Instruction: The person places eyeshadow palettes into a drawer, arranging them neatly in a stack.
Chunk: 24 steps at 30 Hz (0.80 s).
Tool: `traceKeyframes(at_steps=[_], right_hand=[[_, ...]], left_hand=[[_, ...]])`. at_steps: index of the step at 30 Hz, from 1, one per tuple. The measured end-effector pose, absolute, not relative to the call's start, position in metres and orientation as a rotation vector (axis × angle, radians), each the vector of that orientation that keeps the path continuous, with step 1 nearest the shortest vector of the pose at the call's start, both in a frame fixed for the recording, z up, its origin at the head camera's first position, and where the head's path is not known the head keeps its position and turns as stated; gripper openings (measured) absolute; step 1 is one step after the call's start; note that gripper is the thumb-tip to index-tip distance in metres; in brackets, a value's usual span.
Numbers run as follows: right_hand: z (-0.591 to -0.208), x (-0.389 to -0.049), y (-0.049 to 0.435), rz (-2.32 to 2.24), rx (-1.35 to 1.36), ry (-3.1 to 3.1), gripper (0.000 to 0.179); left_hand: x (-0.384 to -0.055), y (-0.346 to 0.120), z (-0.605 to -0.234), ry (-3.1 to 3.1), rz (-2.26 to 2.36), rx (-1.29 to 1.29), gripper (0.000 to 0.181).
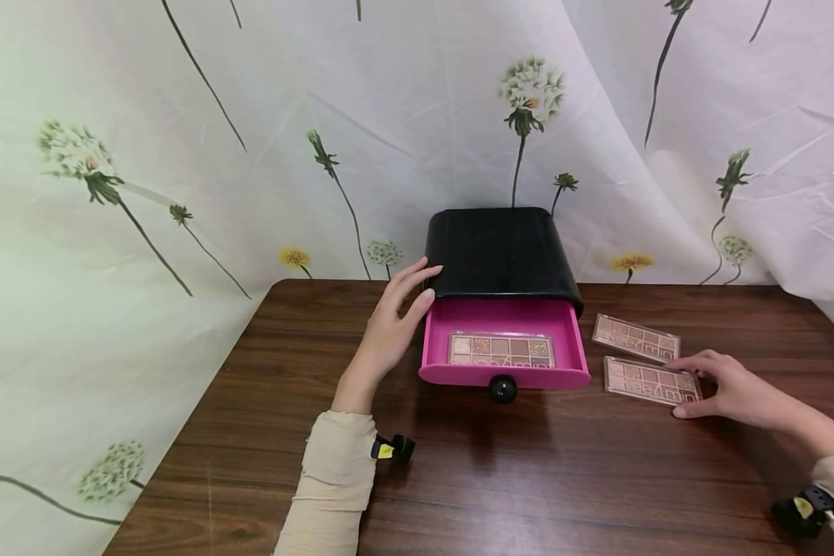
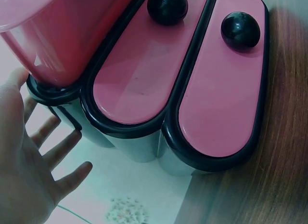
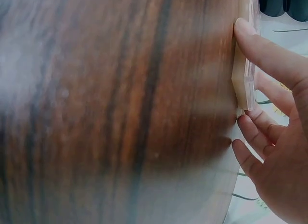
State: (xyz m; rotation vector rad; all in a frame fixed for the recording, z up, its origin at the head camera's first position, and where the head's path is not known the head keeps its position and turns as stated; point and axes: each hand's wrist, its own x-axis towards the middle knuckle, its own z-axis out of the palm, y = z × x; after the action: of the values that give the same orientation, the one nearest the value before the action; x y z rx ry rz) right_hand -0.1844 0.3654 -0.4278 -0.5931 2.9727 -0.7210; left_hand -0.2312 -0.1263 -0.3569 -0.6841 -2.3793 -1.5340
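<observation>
A black drawer unit (image 1: 496,251) stands at the back of the table, its pink top drawer (image 1: 452,376) pulled out. Inside the drawer lies a clear-lidded eyeshadow palette (image 1: 502,347). My left hand (image 1: 388,328) is at the unit's left side, thumb by the front corner, other fingers spread in the left wrist view. To the right of the unit, my right hand (image 1: 737,390) pinches the right end of a second eyeshadow palette (image 1: 642,380) between thumb and fingers; the right wrist view shows its edge. Just behind that one is a third palette (image 1: 632,337).
Two closed pink drawers, the middle one (image 2: 139,84) and the bottom one (image 2: 221,98), sit below the open drawer. A black knob (image 1: 503,389) juts from the open drawer's front. Behind the brown wooden table (image 1: 528,479) hangs a dandelion-print cloth (image 1: 403,116).
</observation>
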Motion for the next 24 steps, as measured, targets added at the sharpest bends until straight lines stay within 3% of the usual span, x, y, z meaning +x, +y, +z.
traceKeyframes(at_steps=[24], right_hand=[[-0.414,-0.167,0.357,-0.890,-0.571,3.089,0.054]], left_hand=[[-0.230,-0.126,-0.356,-2.381,-1.521,-0.685,0.041]])
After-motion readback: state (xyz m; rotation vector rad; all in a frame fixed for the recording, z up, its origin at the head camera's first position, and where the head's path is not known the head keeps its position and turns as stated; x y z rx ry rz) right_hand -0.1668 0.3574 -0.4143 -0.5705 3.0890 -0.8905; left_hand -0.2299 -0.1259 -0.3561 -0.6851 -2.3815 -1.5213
